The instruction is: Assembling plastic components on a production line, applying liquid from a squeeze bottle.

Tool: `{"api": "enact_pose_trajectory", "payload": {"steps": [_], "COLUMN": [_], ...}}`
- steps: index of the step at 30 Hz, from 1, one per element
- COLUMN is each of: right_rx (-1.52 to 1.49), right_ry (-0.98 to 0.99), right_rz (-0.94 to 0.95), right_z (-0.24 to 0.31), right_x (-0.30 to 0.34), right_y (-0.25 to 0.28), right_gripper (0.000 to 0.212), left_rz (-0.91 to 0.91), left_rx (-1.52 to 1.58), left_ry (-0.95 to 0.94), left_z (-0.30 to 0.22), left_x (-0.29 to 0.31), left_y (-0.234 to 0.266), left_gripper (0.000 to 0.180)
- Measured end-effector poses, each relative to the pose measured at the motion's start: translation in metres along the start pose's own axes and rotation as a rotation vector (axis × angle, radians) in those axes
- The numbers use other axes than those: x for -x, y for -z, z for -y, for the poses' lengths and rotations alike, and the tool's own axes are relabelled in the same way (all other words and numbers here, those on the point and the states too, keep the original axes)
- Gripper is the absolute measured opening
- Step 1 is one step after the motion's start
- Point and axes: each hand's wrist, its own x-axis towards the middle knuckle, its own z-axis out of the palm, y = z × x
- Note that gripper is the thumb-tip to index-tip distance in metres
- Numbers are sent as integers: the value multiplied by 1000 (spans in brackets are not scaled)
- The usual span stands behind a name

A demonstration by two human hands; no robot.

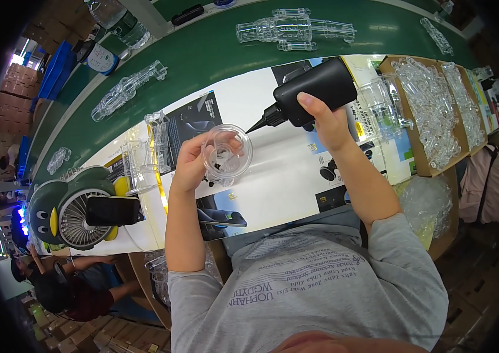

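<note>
1 held bottle (317,91), 1 held cup (227,156)

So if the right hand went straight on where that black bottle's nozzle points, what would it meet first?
Most likely the clear plastic cup in the left hand: the nozzle of the black squeeze bottle in the right hand points at its rim, though one view leaves depth unclear.

A green fan (42,197) stands left, a phone (112,210) overlapping it; a jar (100,58) and water bottle (121,25) sit at far left.
</note>
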Motion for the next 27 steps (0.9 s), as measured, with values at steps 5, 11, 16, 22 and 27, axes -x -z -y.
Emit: {"api": "enact_pose_trajectory", "payload": {"steps": [5, 11, 16, 22, 27], "right_rx": [10, 67, 88, 0, 92], "right_ry": [-2, -41, -50, -9, -43], "right_rz": [44, 95, 103, 101, 109], "right_z": [1, 1, 3, 4, 2], "right_x": [1, 2, 2, 3, 3], "right_y": [2, 6, 5, 2, 5], "right_gripper": [21, 32, 33, 21, 34], "left_rz": [88, 124, 112, 117, 122], "left_rx": [39, -1, -35, -18, 0], "left_ry": [7, 53, 102, 109, 110], "left_z": [-2, -7, -9, -8, -7], "left_x": [0, 0, 2, 2, 1], "left_y": [1, -4, -3, -3, -3], "left_gripper": [44, 46, 47, 49, 48]}}
